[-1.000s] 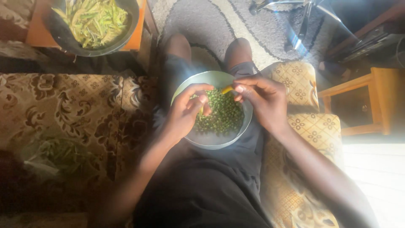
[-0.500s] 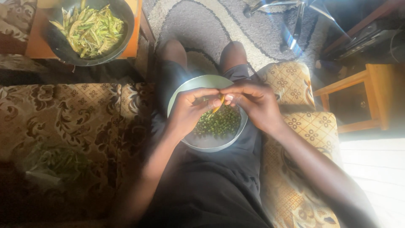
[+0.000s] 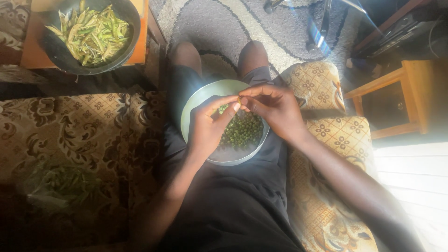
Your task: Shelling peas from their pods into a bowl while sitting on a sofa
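Both hands pinch one small pea pod (image 3: 239, 100) over the metal bowl (image 3: 196, 105) in the lap. Left hand (image 3: 208, 122) is narrow, thumb and fingers closed on the pod's near end; right hand (image 3: 275, 106) is narrow too, fingertips meeting the pod at the bowl's 12 o'clock. Shelled green peas (image 3: 242, 131) lie heaped in the bowl at about 3 to 5 o'clock.

Risks, as judged: the bowl rests on the thighs only, so a shift of a leg could tip it and spill peas onto the sofa (image 3: 79, 135). A pod bursting sideways could fling peas past the rim onto the patterned cushion (image 3: 322, 140).

Surroundings: dark bowl of empty pods (image 3: 88, 32) on an orange stool at 10 o'clock, well apart; clear bag of unshelled pods (image 3: 58, 186) at 8 o'clock; wooden side table (image 3: 410, 93) at 3 o'clock. Nothing stands between hands and bowl.
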